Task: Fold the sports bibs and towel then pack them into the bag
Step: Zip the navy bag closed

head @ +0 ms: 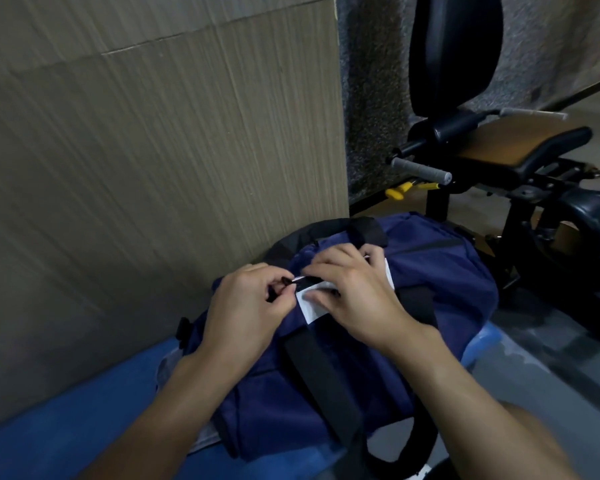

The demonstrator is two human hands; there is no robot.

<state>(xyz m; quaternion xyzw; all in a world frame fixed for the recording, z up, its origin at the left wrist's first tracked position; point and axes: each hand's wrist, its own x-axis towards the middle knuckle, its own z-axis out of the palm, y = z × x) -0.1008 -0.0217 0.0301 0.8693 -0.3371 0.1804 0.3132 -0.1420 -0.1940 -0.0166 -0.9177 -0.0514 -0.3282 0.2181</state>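
bag: navy duffel bag [430, 289] lies on a blue surface [66, 427], directly ahead of both hands and close in. Its long axis looks to run from near-left to far-right.
bag top: the hands meet at the ridge, where I judge the zip line to be. It appears drawn shut on the side facing the camera, though this is hard to confirm.
left hand: left hand [246, 306] pinches a small black zipper pull [286, 281] between thumb and forefinger, at the left end of the ridge.
right hand: right hand [354, 292] lies just right of the pull, fingers bent over a white tag [309, 311] and bearing on the fabric. Cannot tell whether it nips the cloth beneath.
nearer hand: the left has the pull; the right is placed to steady the bag.
key relation: travel along the ridge to the right runs under the right hand, so that hand sits in the path.
bibs and towel: not in view; whether they are inside, I cannot tell.
straps: black strap [323, 372] crosses the bag toward the camera. A black handle [347, 228] arches at the far side, clear of the pull.
surroundings: cardboard sheet [153, 150] stands close along the left; exercise machine [499, 150] stands to the right behind the bag, apart from it.
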